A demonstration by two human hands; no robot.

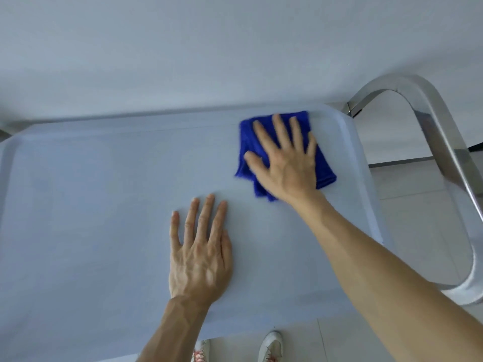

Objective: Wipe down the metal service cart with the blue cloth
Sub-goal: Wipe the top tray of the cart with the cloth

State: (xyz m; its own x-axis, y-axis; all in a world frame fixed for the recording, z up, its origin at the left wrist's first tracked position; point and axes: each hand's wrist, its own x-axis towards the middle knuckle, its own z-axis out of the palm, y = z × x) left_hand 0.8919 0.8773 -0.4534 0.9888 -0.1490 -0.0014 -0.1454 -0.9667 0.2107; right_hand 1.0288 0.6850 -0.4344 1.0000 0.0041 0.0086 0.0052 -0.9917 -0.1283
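Person seen from a head-worn camera. Both forearms are bare to the frame edge, with no sleeves, watch or rings visible on the left hand [200,253] or the right hand [283,163]. Below the tray edge, a pair of white canvas lace-up shoes [270,347] with reddish-patterned laces.

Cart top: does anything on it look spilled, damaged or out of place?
Nothing stands out. The cart top shows no spill or dent. The right hand presses the folded blue cloth flat near the far right corner; the left hand rests flat beside it.
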